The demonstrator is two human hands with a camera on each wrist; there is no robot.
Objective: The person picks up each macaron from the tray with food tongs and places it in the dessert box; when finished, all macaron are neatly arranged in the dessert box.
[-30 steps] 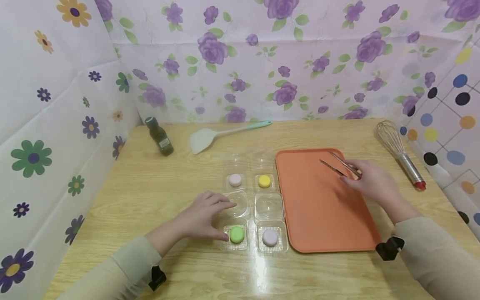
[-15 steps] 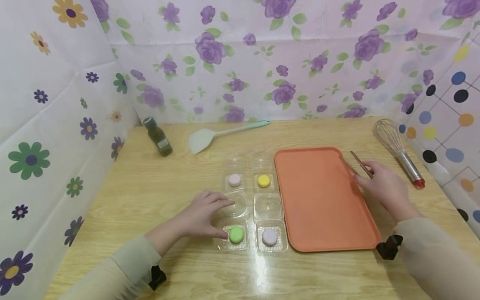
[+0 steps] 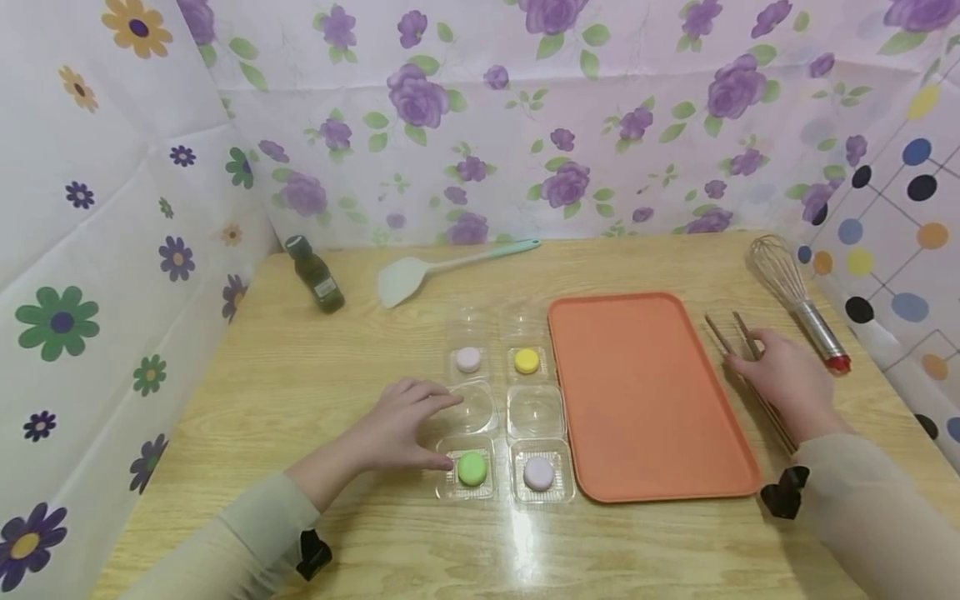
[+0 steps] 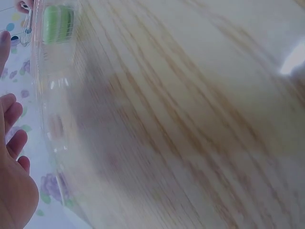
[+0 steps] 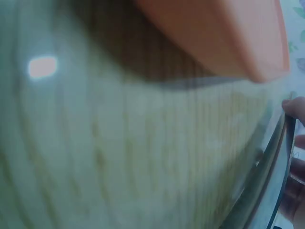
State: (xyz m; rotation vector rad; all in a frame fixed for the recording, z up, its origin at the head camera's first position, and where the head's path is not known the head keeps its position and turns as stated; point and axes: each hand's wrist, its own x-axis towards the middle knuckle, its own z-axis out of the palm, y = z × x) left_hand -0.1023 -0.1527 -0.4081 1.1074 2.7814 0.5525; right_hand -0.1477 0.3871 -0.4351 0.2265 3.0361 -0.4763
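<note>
Right hand (image 3: pixel 787 379) grasps metal tongs (image 3: pixel 768 412) just right of orange tray (image 3: pixel 652 400). Left hand (image 3: pixel 397 427) released, fingers spread, left of tray; green macaron (image 3: pixel 472 469) in clear box (image 3: pixel 487 490) between left hand and tray. Whisk (image 3: pixel 802 304) farther right of tray.

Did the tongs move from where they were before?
Yes, to the right. The tongs in the right hand were above the orange tray; now they are past the tray's right edge, nearer the whisk.

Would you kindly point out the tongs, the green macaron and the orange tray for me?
Tongs (image 3: pixel 769 414), head view: metal arm beside the tray.
Green macaron (image 3: pixel 472 469), head view: middle of its top.
Orange tray (image 3: pixel 648 400), head view: bare middle surface.
</note>
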